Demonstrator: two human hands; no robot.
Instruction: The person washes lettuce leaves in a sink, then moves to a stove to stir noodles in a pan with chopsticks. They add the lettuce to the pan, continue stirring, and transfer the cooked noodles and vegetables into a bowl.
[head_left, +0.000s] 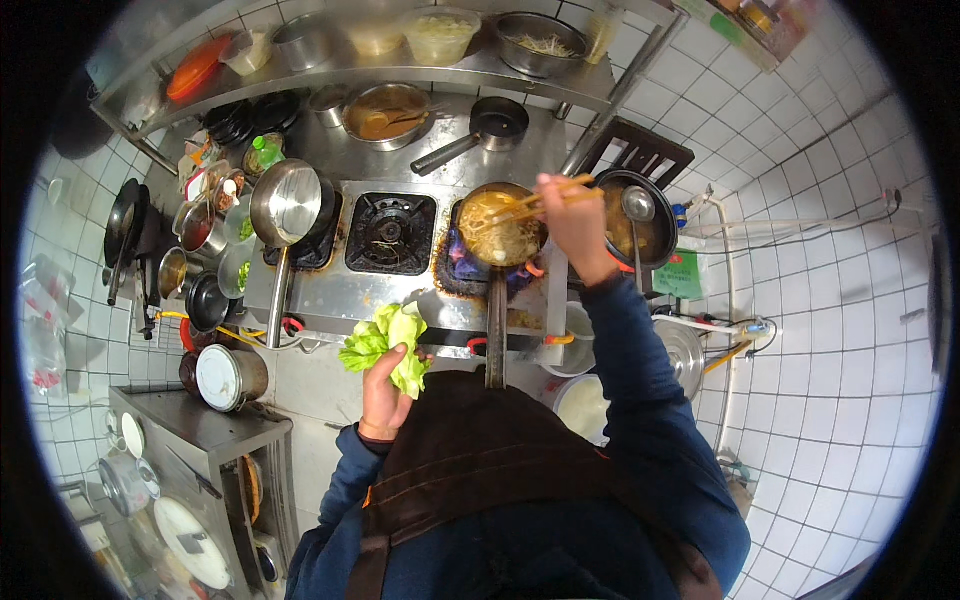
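Observation:
My left hand (387, 390) holds a bunch of green lettuce leaves (390, 341) in front of the stove's edge, left of the pan handle. In my right hand (574, 225) is a pair of long wooden chopsticks (525, 206), whose tips reach into a pan of noodles in broth (499, 229). That pan sits on the lit right burner, with blue flame showing beneath it. Its long metal handle (496, 330) points towards my body and neither hand is on it. The lettuce is apart from the pan.
A steel saucepan (286, 202) stands at the left burner, beside the bare middle burner (390, 232). A dark pot with a ladle (637, 204) is right of my right hand. Behind are a small black pan (501, 124) and a bowl of brown sauce (386, 112). Seasoning containers crowd the left.

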